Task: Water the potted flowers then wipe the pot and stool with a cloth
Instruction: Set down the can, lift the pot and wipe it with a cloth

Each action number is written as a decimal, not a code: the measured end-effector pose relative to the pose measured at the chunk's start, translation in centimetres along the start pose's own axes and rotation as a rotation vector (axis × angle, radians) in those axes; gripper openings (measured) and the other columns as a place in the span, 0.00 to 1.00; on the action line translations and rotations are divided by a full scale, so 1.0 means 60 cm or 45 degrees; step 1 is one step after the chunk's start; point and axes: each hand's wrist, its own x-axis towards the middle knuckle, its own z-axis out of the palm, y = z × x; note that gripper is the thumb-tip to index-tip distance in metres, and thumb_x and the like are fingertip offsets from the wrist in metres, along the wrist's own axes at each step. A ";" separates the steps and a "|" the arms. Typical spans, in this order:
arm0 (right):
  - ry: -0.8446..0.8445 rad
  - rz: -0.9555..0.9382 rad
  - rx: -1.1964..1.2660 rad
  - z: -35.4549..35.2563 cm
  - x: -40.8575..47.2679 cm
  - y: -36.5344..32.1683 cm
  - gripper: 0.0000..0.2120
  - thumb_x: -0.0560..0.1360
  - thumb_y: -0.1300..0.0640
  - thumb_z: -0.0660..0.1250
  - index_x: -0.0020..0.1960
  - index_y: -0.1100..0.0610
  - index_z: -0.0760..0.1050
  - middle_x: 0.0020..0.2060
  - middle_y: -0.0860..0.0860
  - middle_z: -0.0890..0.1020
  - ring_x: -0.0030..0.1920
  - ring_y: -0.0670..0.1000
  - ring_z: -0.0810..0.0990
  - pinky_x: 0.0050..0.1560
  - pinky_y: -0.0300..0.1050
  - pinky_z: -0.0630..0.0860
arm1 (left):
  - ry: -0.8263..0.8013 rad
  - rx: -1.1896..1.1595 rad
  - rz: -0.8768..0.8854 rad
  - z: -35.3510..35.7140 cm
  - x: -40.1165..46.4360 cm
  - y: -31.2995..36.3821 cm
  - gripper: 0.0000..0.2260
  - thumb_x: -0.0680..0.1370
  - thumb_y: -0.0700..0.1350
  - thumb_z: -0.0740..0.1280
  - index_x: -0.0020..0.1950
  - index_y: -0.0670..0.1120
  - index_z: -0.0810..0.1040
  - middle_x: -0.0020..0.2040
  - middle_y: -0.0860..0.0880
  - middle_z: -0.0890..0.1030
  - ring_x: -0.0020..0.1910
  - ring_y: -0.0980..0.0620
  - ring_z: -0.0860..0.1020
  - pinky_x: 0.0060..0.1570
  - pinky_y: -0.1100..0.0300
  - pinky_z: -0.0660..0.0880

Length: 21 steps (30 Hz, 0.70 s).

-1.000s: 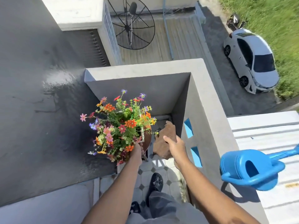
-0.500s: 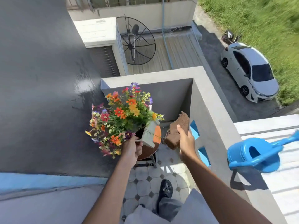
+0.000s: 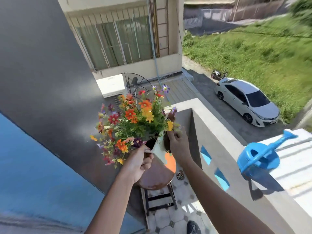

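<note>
The pale conical pot with an orange patch (image 3: 160, 152), filled with mixed orange, red and purple flowers (image 3: 135, 119), is held tilted above the round rust-brown stool seat (image 3: 157, 176). The left hand (image 3: 139, 162) grip is closed on the pot's rim. The right hand (image 3: 179, 142), just right of the pot, is closed against its far side; the cloth is not discernible. The blue plastic watering can (image 3: 258, 159) rests on the parapet ledge (image 3: 224, 137), well right.

Single head-worn wide-angle view, looking forward and steeply down from standing height, close over both forearms and the flowers (image 3: 135, 122), stool (image 3: 157, 176) directly beneath, balcony wall (image 3: 224, 142) right, street far below.
</note>
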 end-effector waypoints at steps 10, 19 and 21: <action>0.027 -0.360 -0.049 0.024 -0.101 -0.021 0.12 0.79 0.53 0.66 0.61 0.54 0.80 0.54 0.48 0.77 0.57 0.42 0.76 0.57 0.35 0.71 | -0.101 -0.029 0.113 0.008 -0.043 0.049 0.09 0.82 0.41 0.57 0.44 0.41 0.72 0.31 0.46 0.68 0.16 0.59 0.59 0.14 0.68 0.53; 0.239 -0.178 -0.186 -0.015 0.049 -0.023 0.12 0.81 0.50 0.63 0.40 0.49 0.77 0.34 0.48 0.73 0.35 0.50 0.73 0.41 0.43 0.65 | -0.141 -0.177 0.079 0.007 -0.054 0.058 0.14 0.84 0.41 0.57 0.38 0.42 0.70 0.32 0.46 0.68 0.16 0.59 0.60 0.13 0.69 0.56; 0.202 -0.190 -0.164 -0.007 0.023 0.001 0.09 0.81 0.54 0.64 0.45 0.54 0.80 0.35 0.47 0.74 0.36 0.47 0.73 0.40 0.47 0.68 | -0.130 -0.186 0.092 0.006 -0.049 0.067 0.15 0.84 0.42 0.57 0.37 0.42 0.69 0.32 0.46 0.68 0.15 0.59 0.60 0.13 0.69 0.56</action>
